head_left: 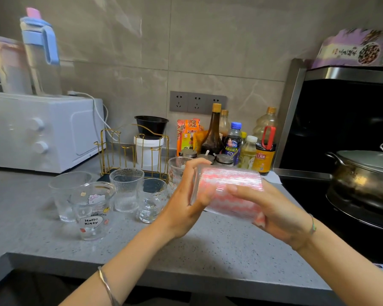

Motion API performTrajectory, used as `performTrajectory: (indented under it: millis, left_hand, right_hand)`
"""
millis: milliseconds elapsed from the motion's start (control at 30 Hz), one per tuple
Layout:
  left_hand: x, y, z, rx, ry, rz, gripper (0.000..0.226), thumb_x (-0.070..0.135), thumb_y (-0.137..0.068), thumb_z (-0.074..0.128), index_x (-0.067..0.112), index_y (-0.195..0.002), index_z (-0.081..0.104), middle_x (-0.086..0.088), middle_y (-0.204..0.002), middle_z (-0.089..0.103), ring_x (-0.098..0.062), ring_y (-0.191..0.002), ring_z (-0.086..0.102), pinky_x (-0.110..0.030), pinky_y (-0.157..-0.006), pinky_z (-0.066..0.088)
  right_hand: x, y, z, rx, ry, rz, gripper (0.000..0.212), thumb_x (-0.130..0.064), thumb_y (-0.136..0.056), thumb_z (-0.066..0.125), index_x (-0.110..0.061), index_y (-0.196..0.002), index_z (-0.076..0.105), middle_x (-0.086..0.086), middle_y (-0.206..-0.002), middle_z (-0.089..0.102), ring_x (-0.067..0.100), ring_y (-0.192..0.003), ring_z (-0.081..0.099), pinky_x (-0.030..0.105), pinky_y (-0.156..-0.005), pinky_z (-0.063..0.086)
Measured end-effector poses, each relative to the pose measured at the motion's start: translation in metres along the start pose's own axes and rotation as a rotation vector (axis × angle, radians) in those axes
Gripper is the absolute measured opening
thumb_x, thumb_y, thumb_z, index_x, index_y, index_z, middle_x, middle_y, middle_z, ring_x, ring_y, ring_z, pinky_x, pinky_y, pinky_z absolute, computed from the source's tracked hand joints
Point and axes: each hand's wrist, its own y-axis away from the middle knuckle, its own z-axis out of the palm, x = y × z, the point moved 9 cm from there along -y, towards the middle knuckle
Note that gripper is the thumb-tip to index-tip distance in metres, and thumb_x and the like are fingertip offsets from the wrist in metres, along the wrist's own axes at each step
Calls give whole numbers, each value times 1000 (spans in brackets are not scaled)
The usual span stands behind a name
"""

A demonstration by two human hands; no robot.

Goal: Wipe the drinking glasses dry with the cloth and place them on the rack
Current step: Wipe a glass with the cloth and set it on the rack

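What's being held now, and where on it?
A ribbed glass lying sideways, pink cloth inside: left hand grips its left end, right hand cups its right end.

head — worn, wide-angle | looks forward and down onto the counter (219, 250); close — tiled wall (208, 51) behind

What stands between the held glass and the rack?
Three glasses stand before the rack: a ribbed glass, a small glass, and a third glass at its right corner. Passing the held glass above them looks clear.
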Motion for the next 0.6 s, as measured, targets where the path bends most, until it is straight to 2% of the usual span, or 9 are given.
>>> performTrajectory:
  millis: [100, 167, 200, 267, 333, 433, 467, 567, 600]
  left_hand:
    - [-18, 2, 3, -11, 120, -227, 67, 88, -70, 37, 50, -126, 34, 37, -130, 37, -5, -110, 55, -24, -64, 57]
    - [-28, 6, 8, -14, 256, -442, 64, 85, -77, 31, 50, -129, 41, 22, -138, 41, -13, -117, 52, -32, -62, 59]
    - [-32, 9, 12, -25, 327, -537, 70, 83, -78, 29, 43, -134, 44, 12, -138, 49, -17, -113, 58, -31, -61, 59]
    - [-39, 11, 18, -19, 398, -635, 78, 76, -78, 32, 27, -136, 50, -7, -125, 64, -20, -83, 72, -27, -54, 55]
    - [-42, 8, 12, 70, 362, -612, 82, 73, -76, 38, 20, -138, 47, -14, -118, 65, -19, -64, 71, -25, -48, 52]
    - [-42, 5, 3, 168, 256, -473, 94, 82, -71, 48, 19, -141, 39, -15, -124, 61, -24, -82, 70, -26, -45, 50]
    - [-38, 4, 1, 173, 208, -402, 91, 80, -69, 46, 20, -137, 42, -10, -123, 61, -25, -89, 68, -27, -45, 51]
    - [-19, 1, -6, 156, 74, -129, 65, 75, -73, 48, 28, -118, 47, 11, -99, 65, -18, -86, 66, -30, -50, 54]
    - [-9, 1, -7, 139, 39, -39, 64, 77, -75, 48, 31, -119, 44, 19, -102, 61, -14, -90, 66, -30, -57, 56]
  right_hand:
    - [-10, 2, 8, -54, 167, -79, 30, -8, -82, 61, -21, -110, 61, -8, -102, 74, 7, -98, 69, 14, -77, 53]
    - [-11, 2, 10, -53, 308, -106, 28, -8, -84, 60, -27, -105, 60, -19, -96, 73, -1, -93, 68, 10, -75, 51]
    - [-10, 2, 11, -57, 369, -109, 27, -13, -84, 61, -30, -105, 59, -21, -97, 72, -3, -93, 67, 11, -77, 51]
    - [-7, 0, 13, -64, 438, -111, 30, -22, -80, 63, -32, -107, 59, -20, -102, 71, -1, -97, 67, 13, -80, 52]
    - [-6, -1, 14, -70, 396, -113, 31, -18, -79, 64, -30, -108, 60, -15, -104, 72, 4, -98, 68, 13, -78, 52]
    - [-5, -2, 16, -78, 286, -84, 34, -5, -79, 64, -26, -106, 62, -8, -101, 74, 8, -94, 69, 16, -76, 54]
    - [-5, -1, 17, -94, 245, -73, 35, -3, -79, 63, -22, -108, 63, -5, -103, 74, 11, -97, 69, 17, -78, 54]
    - [-7, 2, 17, -110, 79, -35, 30, -2, -81, 65, -12, -109, 67, 5, -108, 73, 16, -99, 70, 18, -77, 54]
    - [-9, 4, 16, -110, 2, -22, 25, -5, -80, 67, -12, -103, 72, 6, -106, 73, 16, -96, 71, 19, -74, 54]
